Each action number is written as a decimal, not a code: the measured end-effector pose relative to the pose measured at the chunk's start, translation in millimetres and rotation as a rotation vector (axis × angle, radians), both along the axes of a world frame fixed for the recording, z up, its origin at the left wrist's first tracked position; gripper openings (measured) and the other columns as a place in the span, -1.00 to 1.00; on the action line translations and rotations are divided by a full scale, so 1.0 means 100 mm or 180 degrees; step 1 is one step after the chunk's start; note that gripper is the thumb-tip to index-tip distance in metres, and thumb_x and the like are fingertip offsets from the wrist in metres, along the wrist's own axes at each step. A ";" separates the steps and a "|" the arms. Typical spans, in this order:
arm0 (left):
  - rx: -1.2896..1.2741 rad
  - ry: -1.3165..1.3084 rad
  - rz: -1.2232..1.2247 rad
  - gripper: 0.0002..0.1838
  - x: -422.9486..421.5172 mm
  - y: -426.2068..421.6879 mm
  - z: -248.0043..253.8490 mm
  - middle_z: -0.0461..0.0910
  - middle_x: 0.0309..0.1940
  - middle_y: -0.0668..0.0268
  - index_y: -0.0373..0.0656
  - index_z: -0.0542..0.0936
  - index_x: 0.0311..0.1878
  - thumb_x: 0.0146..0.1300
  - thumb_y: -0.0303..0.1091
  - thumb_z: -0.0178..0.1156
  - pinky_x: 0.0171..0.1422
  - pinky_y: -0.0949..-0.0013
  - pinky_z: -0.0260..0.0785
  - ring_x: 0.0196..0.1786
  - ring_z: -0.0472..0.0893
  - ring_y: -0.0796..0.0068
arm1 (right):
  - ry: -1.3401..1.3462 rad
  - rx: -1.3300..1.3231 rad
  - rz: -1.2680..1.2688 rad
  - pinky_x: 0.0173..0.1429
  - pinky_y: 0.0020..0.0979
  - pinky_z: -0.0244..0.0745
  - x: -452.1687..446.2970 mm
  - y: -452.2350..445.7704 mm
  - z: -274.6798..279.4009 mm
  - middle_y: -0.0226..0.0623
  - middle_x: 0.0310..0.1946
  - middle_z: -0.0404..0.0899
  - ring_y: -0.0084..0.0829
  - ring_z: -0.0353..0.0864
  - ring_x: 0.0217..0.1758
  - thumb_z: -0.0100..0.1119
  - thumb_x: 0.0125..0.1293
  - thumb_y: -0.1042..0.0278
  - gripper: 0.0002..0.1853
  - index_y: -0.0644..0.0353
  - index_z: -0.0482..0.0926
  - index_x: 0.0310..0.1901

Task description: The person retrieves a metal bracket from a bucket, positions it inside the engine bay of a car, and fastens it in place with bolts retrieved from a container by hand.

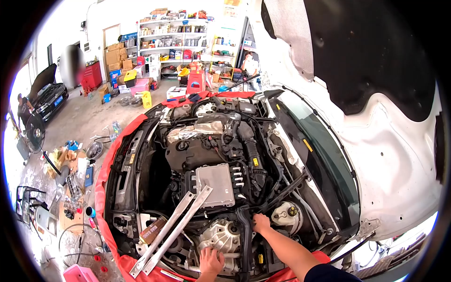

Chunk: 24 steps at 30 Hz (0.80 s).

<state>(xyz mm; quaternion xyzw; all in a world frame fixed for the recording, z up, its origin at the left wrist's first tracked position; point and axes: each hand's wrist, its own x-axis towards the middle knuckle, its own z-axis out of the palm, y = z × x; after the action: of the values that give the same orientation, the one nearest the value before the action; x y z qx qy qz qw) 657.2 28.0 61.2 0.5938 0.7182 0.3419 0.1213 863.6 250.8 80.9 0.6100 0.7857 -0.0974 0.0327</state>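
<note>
My left hand (211,261) rests on the lower edge of the cast metal strut tower (221,237), fingers a little apart and nothing visible in them. Further right, my right hand (260,223) is closed beside a black plastic channel (244,230); its fingertips are hidden, so what they grip does not show. Two silver metal braces (177,230) lie slantwise over the engine bay, left of my left hand. Under them a brown spray can (152,230) lies tilted. A flat silver control unit (215,185) sits beyond, with connectors along its right side.
A brake fluid reservoir (287,214) stands right of my right hand. Red fender covers (105,188) line the car's edge, and the raised hood (385,141) fills the right. Tools and parts lie on the floor (77,183). Stocked shelves (171,35) and people are farther back.
</note>
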 end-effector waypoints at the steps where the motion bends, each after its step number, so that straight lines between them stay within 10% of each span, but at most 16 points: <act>1: 0.0028 0.0008 0.0002 -0.74 0.00 -0.01 0.01 0.48 -0.06 0.14 -0.17 0.61 -0.26 0.15 -0.17 0.20 0.13 0.05 0.36 0.10 0.41 0.02 | -0.0002 -0.0012 0.0009 -0.11 -0.15 0.57 0.00 0.00 0.01 -0.09 -0.32 0.63 -0.07 0.65 -0.16 0.41 -0.15 0.39 -0.78 0.19 0.63 -0.40; 17: 0.0244 0.0048 -0.0021 -0.77 0.02 0.02 0.03 0.51 -0.09 0.10 -0.19 0.60 -0.30 0.14 -0.20 0.21 0.10 0.04 0.37 0.05 0.45 0.02 | -0.0286 -0.0082 -0.0105 -0.04 -0.12 0.58 0.05 -0.04 0.03 -0.06 -0.25 0.62 -0.04 0.64 -0.09 0.36 -0.15 0.40 -0.73 0.13 0.62 -0.31; 23: -0.0014 -0.0104 -0.0266 -0.77 0.05 0.14 -0.46 0.48 -0.22 0.09 -0.16 0.53 -0.34 0.12 -0.17 0.19 -0.04 0.07 0.43 -0.08 0.49 0.03 | 0.0022 0.0276 0.0421 0.01 -0.18 0.54 0.61 0.75 -1.28 -0.11 -0.20 0.62 -0.06 0.62 -0.11 0.25 0.09 0.13 -0.67 0.13 0.60 -0.15; 24: -0.1194 -0.0278 -0.0424 -0.62 0.12 0.03 -0.09 0.35 0.25 -0.03 -0.21 0.52 0.08 0.33 -0.17 0.03 0.32 -0.05 0.21 0.27 0.31 -0.14 | 0.0230 0.0420 0.0882 0.02 -0.22 0.52 0.66 0.73 -1.29 -0.14 -0.14 0.62 -0.14 0.62 -0.07 0.12 0.21 0.08 -0.62 0.15 0.57 -0.06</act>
<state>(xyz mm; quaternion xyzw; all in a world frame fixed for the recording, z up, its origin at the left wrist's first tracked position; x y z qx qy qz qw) 669.2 31.1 52.5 0.5916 0.7225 0.2187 0.2831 929.2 323.5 -48.3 0.4927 0.8677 -0.0619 -0.0226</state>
